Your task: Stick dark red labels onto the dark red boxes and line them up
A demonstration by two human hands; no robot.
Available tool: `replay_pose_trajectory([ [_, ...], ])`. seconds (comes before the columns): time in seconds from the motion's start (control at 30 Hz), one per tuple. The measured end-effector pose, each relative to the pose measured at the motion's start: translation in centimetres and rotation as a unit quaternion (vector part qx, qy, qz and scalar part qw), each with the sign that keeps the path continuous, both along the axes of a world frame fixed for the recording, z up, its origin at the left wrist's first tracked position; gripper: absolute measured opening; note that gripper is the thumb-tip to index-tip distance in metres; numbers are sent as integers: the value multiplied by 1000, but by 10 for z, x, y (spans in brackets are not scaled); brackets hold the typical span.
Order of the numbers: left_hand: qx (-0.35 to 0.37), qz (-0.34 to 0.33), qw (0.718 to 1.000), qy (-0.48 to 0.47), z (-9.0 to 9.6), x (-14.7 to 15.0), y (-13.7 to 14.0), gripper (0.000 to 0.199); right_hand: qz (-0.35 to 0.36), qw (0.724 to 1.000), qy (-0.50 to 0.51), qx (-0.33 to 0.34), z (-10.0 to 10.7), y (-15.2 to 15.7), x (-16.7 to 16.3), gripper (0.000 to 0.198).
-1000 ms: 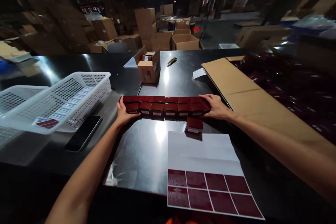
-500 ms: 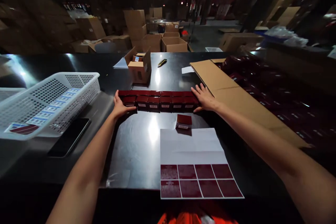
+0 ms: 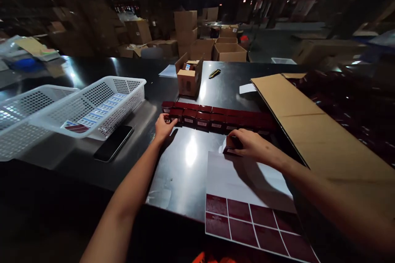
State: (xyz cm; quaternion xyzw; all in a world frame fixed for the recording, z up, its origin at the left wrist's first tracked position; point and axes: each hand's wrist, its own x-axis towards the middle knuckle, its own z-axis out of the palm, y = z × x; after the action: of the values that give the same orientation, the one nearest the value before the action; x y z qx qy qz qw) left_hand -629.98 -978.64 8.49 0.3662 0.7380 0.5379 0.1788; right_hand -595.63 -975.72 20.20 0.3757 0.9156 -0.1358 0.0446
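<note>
A: In the head view, what does the right hand (image 3: 253,144) have?

B: A loose box (image 3: 229,144), with fingers and thumb closed around it. It sits in front of the box rows (image 3: 202,117), by the far edge of the paper sheet (image 3: 217,170). Whether it is lifted off the table (image 3: 175,172), I can't tell.

A: And the left hand (image 3: 164,127)?

B: At the left end of the nearer row, thumb against the front of the end box, a finger bent beside it. It touches, but I can't tell if it squeezes.

A: Why there?

B: Probably to steady the line; the end is the easy place to brace it. The pale labels face the person, likely so they can be seen. The phone (image 3: 114,144) and the basket (image 3: 140,90) lie off to the left, perhaps to leave the middle for handwork.

A: What are things made of?

B: The boxes are squat, glossy maroon blocks, seemingly card. The sheet is thin, with maroon rectangles between white lines. The table looks like smooth, shiny metal, the basket is holed white plastic, and the large flap (image 3: 286,102) on the right is flat, matt brown cardboard.
</note>
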Motion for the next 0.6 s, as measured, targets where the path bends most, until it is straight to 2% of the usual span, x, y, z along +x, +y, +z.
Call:
replay_pose_trajectory([
  [0.1,11,-19,999,-42,-1,0,3,42,19,996,85,8,-6,2,-27,37],
  [0.2,20,-47,994,-94,1,-5,4,42,40,985,165,38,-14,0,-73,46],
  [0.3,26,-75,987,-138,1,-13,3,42,62,978,185,70,-27,3,-128,50],
  [0.4,31,-90,983,-157,-1,-19,2,49,66,974,189,108,-41,11,-171,43],
  [0.5,30,-86,985,-149,-6,-22,3,54,67,966,192,157,-53,19,-193,32],
  [0.6,29,-72,991,-113,-8,-23,4,51,86,960,197,179,-62,23,-202,28],
])
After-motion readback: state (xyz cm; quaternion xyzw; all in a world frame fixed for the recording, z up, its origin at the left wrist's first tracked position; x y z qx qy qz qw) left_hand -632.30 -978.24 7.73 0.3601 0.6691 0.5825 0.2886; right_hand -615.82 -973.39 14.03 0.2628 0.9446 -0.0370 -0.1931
